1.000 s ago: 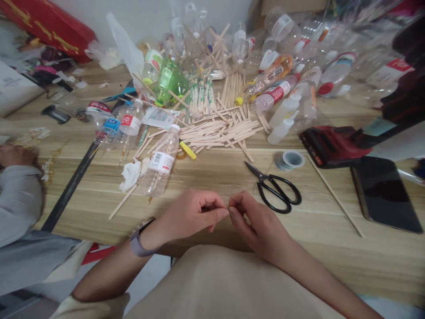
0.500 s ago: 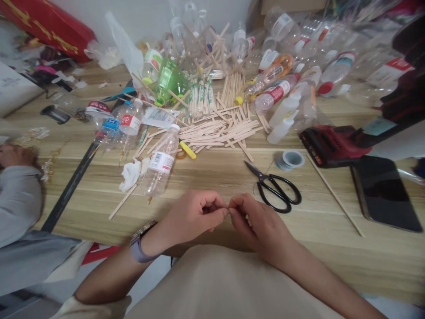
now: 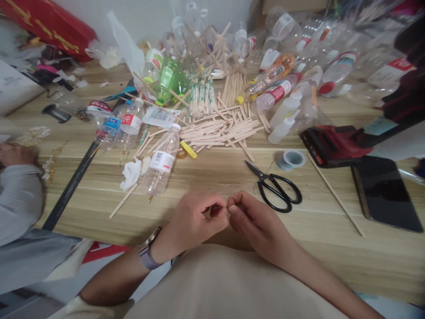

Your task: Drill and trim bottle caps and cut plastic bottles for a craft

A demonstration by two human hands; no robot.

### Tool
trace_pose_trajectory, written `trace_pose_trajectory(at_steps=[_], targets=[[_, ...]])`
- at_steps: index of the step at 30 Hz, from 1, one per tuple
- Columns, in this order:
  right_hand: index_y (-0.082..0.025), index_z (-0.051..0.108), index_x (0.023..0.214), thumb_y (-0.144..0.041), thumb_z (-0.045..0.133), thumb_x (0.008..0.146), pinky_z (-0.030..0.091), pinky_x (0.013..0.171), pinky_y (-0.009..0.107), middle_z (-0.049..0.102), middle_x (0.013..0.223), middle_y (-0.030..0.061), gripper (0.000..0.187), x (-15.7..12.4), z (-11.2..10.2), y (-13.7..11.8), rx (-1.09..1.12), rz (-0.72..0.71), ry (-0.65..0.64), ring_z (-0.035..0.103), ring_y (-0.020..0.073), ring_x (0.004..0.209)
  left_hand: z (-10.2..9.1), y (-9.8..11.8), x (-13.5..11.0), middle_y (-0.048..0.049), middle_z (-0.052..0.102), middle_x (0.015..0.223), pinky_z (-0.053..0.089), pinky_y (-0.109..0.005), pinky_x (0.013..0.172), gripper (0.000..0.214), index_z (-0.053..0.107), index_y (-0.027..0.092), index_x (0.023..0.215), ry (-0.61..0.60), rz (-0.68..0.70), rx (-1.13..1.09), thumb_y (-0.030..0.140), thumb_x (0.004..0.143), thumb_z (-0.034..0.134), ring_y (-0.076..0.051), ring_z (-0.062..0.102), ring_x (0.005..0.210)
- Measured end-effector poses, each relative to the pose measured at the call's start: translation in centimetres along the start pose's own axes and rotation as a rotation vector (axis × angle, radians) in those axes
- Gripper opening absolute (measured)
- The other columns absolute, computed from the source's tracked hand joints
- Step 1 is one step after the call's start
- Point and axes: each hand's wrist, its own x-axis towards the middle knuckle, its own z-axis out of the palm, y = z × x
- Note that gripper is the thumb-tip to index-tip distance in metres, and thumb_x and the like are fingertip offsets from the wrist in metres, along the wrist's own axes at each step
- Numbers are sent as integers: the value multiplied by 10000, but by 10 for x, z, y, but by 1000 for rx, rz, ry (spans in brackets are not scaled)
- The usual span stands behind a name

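The left hand point(image 3: 197, 218) and right hand point(image 3: 258, 221) pinch together near the scissors point(image 3: 262, 176), perhaps so what looks like a thin strand point(image 3: 219, 208) won't slip.

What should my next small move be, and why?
Perhaps draw your right hand slightly away from your left hand, gently: both are pinched, with fingertips close together, and whatever they may hold is too small to make out, so a little gap might show it.
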Motion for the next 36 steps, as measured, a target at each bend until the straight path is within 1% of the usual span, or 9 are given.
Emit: trace_pose_trajectory(at_steps=[3, 5, 11, 15, 19, 26, 31, 34, 36], targets=[[-228, 468, 821, -354, 381, 997, 363, 480, 239, 487, 582, -54, 233, 1, 0, 2, 89, 40, -31, 455, 118, 524, 3, -3, -2, 47, 517, 589, 334, -208, 556, 175, 532, 180, 631, 59, 108, 91, 98, 782, 501, -80, 443, 563], [-229, 465, 799, -365, 379, 998, 370, 491, 242, 492, 576, -54, 256, 1, -1, 3, 100, 51, -31, 473, 121, 532, 6, -6, -3, 37, 519, 587, 351, -217, 570, 188, 533, 181, 634, 95, 163, 159, 106, 803, 503, -92, 460, 579], [-225, 490, 755, -322, 408, 990, 410, 567, 250, 562, 631, -29, 267, 1, -1, 1, -9, -26, 2, 522, 123, 584, 9, -9, -8, 13, 562, 587, 371, -236, 564, 216, 549, 191, 641, 203, 275, 290, 117, 839, 505, -113, 479, 580], [-220, 546, 778, -319, 446, 972, 444, 608, 252, 610, 677, -12, 239, 2, -1, 1, 10, -33, 20, 566, 131, 638, 10, -7, -9, 17, 568, 584, 384, -224, 549, 220, 558, 200, 657, 255, 259, 291, 120, 855, 503, -108, 483, 562], [-216, 588, 782, -327, 463, 951, 464, 617, 260, 647, 703, 7, 237, 3, -1, 2, 17, 0, 52, 594, 138, 661, 11, -6, -10, 18, 580, 596, 414, -214, 561, 202, 569, 202, 685, 269, 225, 234, 134, 864, 506, -105, 517, 570], [-219, 568, 833, -324, 558, 871, 499, 571, 248, 696, 679, 2, 113, 1, 2, 1, 136, 87, 94, 673, 148, 638, 14, -7, -10, 30, 604, 614, 393, -201, 528, 142, 586, 206, 738, 278, 179, 144, 135, 848, 530, -94, 513, 555], [-227, 592, 861, -280, 555, 859, 497, 542, 234, 727, 686, -2, 65, 1, 2, -2, -4, 38, 146, 696, 149, 633, 15, -7, -10, 27, 615, 605, 411, -205, 550, 156, 592, 205, 729, 253, 178, 143, 139, 853, 524, -99, 533, 565], [-234, 594, 809, -241, 556, 841, 503, 549, 233, 718, 667, -15, 49, 1, 0, -3, -102, -20, 192, 685, 142, 607, 15, -7, -10, 20, 630, 607, 427, -213, 568, 171, 603, 208, 716, 235, 159, 150, 152, 851, 515, -106, 555, 575], [-234, 582, 773, -232, 553, 840, 500, 539, 228, 703, 659, -15, 73, 1, -1, -3, -125, -46, 212, 679, 141, 602, 14, -8, -12, 23, 639, 602, 424, -211, 562, 164, 618, 208, 729, 210, 119, 139, 170, 853, 518, -103, 555, 557]])
